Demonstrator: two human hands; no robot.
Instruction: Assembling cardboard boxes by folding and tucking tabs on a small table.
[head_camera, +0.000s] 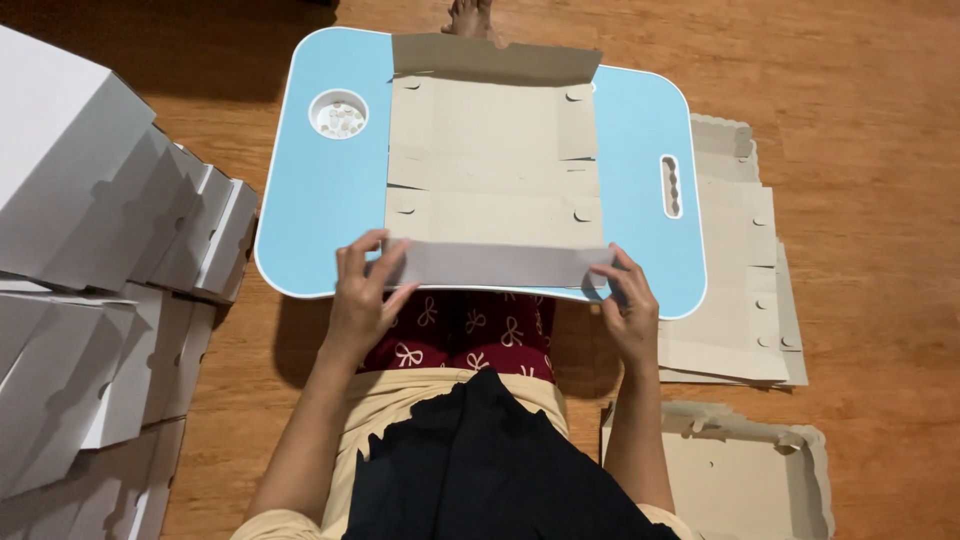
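Here the flat cardboard box blank (493, 160) lay on the light-blue lap table (320, 190). The left hand (362, 300) and right hand (630, 305) each pinched its near flap (495, 265), fingers closed on it, folding it upward.

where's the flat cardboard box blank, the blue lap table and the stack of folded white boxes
flat cardboard box blank (490, 150): head view, on its middle panel
blue lap table (325, 210): head view, on bare top left of the blank
stack of folded white boxes (110, 260): head view, on a box side
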